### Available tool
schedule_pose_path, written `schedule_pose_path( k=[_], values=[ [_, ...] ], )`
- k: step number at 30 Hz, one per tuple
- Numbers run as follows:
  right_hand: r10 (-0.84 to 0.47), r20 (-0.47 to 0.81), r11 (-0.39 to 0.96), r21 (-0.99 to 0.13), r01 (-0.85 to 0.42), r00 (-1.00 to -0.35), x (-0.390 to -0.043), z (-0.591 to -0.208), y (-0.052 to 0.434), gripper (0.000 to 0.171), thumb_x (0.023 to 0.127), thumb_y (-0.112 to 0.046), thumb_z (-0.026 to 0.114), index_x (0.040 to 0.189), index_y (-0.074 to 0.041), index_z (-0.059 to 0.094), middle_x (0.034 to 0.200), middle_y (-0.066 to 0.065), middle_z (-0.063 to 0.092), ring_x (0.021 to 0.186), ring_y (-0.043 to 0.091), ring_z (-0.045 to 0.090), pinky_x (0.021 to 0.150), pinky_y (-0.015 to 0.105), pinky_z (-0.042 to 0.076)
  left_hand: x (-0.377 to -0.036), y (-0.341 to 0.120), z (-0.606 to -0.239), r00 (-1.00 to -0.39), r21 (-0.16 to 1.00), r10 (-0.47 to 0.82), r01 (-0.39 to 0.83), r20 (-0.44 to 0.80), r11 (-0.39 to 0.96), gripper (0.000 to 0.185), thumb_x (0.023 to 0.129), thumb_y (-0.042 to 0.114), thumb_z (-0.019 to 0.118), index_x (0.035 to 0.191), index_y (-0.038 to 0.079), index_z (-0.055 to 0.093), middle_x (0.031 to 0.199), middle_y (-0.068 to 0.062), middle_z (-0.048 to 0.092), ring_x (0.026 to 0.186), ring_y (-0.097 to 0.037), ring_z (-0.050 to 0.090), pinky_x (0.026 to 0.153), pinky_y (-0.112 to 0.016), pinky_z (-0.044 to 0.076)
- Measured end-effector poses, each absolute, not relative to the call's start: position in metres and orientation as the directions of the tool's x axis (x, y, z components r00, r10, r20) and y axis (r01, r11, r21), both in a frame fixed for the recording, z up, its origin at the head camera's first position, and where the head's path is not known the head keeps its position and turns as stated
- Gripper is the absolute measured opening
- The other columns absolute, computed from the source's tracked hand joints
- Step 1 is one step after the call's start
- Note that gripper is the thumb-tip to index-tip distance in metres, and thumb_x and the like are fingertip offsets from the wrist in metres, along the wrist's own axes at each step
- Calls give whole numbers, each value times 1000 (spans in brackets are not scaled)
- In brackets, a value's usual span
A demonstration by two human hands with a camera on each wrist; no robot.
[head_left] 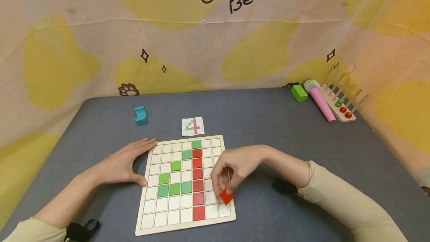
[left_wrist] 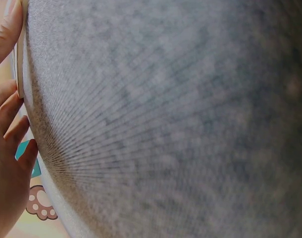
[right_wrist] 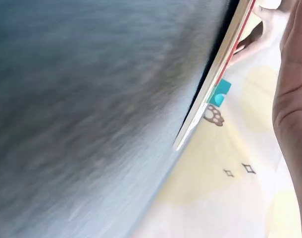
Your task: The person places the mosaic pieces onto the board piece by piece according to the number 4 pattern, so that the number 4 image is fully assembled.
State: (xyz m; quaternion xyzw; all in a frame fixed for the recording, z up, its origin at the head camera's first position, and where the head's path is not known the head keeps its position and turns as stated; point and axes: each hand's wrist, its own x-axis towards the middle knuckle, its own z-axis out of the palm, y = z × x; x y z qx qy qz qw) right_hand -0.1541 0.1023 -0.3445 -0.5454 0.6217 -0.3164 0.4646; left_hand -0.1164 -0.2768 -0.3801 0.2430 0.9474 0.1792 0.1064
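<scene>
the right hand (head_left: 235,169) sits low and right of centre in the head view, fingers curled downward, pinching a red tile (head_left: 226,196) between thumb and fingertips. the tile hangs tilted, one corner down, just below the fingers and over the lower right part of the board (head_left: 146,212). it is not seated in any cell. the column of red tiles (head_left: 198,182) lies just to the left of the held tile, so the hand is one or two cells to the right of that column; the right hand is plainly the nearer one to it.

the left hand (head_left: 125,163) lies flat on the grey table (head_left: 268,130) at the board's left edge, fingers straight and together, thumb spread toward the lower left; it touches the frame and holds nothing. the left wrist view shows the same straight fingers (left_wrist: 7,129) against the edge, with little else but table.

the board is a wooden tray of square cells, long side running away from the person. most cells hold white tiles; green tiles (head_left: 174,182) form a stepped line and a short row at centre left, joining the red column, which has one green tile at its top.

a small pattern card (head_left: 193,126) lies just above the board. a teal block (head_left: 141,116) is at upper left; a green block (head_left: 298,92), pink microphone (head_left: 320,102) and peg rack (head_left: 342,107) are at upper right, well apart.
</scene>
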Motion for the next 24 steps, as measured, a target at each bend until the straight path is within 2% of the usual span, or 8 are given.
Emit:
schedule_pose_path(
  k=[7,16,24],
  values=[
    [-986,-158,168,-903,-395,-58,-155,-342,84,17,86,-3,68,99,-13,74,85,2,69,74,1,61,70,21,55,-116,-277,-380,-856,396,505,428,-110,813,122,56,75,76,152,12,38,159,-12,39,147,-44,32,111,-62,32],
    [-958,-167,251,-883,-396,-234,-155,-342,70,22,83,-1,66,98,-15,74,79,-4,64,69,4,61,65,18,52,-116,-277,-379,-860,396,496,417,-118,818,122,56,76,76,153,13,37,159,-12,38,147,-43,31,111,-63,32],
    [-929,-204,314,-877,-364,-309,-154,-345,64,18,83,1,68,94,-12,74,74,-5,64,61,7,61,63,16,50,-116,-277,-379,-862,391,493,416,-119,821,122,56,77,75,153,14,37,159,-11,38,147,-43,32,112,-62,32]
  ],
)
